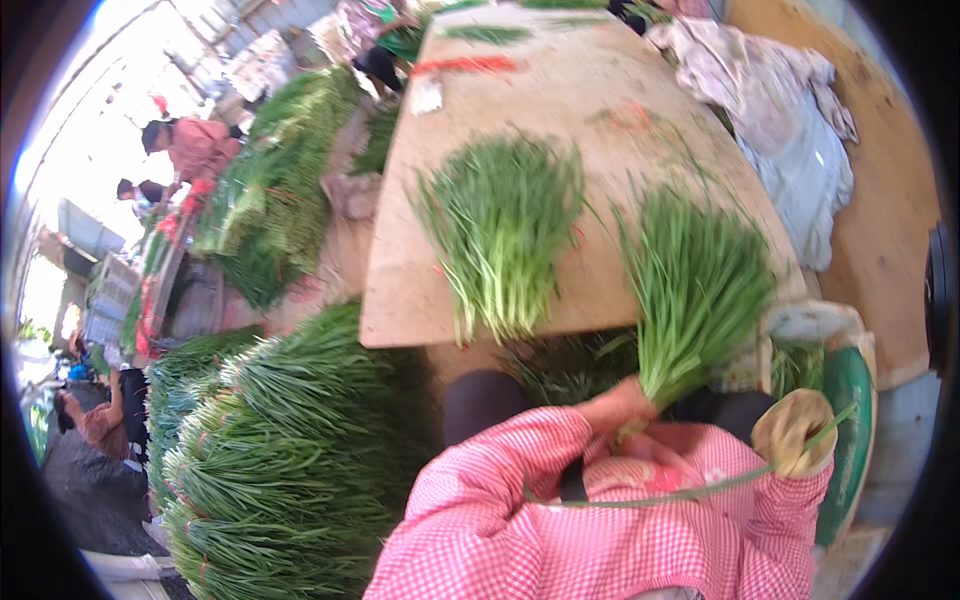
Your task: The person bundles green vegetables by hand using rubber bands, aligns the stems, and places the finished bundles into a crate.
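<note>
My bare left hand (618,405) is closed around the base of a bunch of garlic chives (695,290). The leaves fan upward and to the right, past the table's near edge. My right hand (795,435), in a worn tan glove, is lower right, beside a green and white sack. A long single chive leaf (700,492) runs across my lap to the glove and sticks out beyond it. The fingers look closed on this leaf, though blur softens them. Another bunch of chives (505,230) lies on the table, pale stems toward me.
The wooden table (400,310) stretches away ahead, with red ties (465,65) at its far left. Tied chive bundles (290,450) are piled at my left. The sack (848,440) stands at my right. Cloths (770,110) hang over the table's right edge. Several people work farther left.
</note>
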The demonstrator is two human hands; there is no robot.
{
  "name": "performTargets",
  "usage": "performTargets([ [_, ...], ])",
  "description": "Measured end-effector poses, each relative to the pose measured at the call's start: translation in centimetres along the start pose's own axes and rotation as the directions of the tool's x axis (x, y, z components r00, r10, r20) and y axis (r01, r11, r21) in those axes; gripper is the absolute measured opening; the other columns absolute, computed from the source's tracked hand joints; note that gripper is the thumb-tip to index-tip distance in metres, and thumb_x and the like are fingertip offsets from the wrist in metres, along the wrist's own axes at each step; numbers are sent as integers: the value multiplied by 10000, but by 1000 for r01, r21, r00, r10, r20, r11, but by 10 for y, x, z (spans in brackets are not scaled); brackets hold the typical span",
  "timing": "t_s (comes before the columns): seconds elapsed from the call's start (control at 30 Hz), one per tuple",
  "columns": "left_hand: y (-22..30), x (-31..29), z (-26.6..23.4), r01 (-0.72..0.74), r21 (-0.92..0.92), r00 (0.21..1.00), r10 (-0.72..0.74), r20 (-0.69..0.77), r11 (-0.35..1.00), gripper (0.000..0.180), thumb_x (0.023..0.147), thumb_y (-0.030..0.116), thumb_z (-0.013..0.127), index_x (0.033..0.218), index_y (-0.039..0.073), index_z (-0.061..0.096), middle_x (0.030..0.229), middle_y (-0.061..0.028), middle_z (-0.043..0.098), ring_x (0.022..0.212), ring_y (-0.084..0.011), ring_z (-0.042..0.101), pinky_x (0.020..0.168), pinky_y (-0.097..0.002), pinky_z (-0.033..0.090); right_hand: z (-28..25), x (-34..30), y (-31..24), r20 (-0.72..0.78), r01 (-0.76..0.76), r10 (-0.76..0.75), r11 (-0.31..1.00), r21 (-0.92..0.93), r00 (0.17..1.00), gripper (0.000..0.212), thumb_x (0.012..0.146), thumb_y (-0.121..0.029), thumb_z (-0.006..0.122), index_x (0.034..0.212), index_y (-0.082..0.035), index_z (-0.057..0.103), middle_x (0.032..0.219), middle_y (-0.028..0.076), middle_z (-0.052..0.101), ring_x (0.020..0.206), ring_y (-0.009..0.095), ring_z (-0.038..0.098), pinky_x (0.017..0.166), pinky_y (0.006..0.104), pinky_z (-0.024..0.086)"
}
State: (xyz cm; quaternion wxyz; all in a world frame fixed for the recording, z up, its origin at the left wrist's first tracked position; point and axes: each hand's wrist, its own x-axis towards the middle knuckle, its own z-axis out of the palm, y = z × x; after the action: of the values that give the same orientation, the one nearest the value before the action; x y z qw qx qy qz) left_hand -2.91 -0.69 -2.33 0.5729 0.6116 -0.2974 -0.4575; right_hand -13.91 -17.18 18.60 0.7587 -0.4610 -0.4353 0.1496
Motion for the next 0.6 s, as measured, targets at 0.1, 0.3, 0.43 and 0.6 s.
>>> performTargets([
  [0.1, -1, 18, -1, -14, 22, 995, 12, 103, 1000, 492, 627, 23, 626, 1114, 16, 557, 992, -84, 612, 919, -160, 559, 808, -286, 453, 49, -28, 13, -492, -526, 485, 848, 63, 723, 286, 883, -205, 553, 980, 63, 555, 736, 139, 604, 598, 188, 575, 535, 301, 457],
  [0.3, 5, 12, -4, -22, 109, 1000, 20, 14, 994, 520, 624, 5, 628, 1131, 3, 511, 1009, -87, 598, 937, -169, 556, 809, -288, 447, 37, -42, 60, -948, -948, 145, -108, -300, 283, 449, 755, -200, 688, 1135, -18, 532, 746, 78, 590, 668, 173, 567, 623, 285, 455],
  [0.43, 8, 12, -7, -29, 265, 999, 31, -5, 964, 545, 632, 35, 635, 1154, 0, 483, 1031, -118, 593, 958, -209, 563, 830, -305, 442, 30, -21, 60, -926, -926, 35, -27, -376, 375, 397, 756, -175, 682, 1108, -60, 538, 645, 54, 546, 590, 184, 544, 565, 284, 436],
  [0.6, 11, 10, -9, 76, 296, 997, -79, -2, 952, 563, 643, 81, 638, 1162, -19, 445, 1067, -196, 566, 1026, -303, 553, 876, -327, 430, 7, -9, 84, -900, -908, -132, -128, -400, 415, 305, 785, -224, 648, 1041, -94, 545, 619, 50, 547, 588, 214, 556, 550, 321, 432],
])
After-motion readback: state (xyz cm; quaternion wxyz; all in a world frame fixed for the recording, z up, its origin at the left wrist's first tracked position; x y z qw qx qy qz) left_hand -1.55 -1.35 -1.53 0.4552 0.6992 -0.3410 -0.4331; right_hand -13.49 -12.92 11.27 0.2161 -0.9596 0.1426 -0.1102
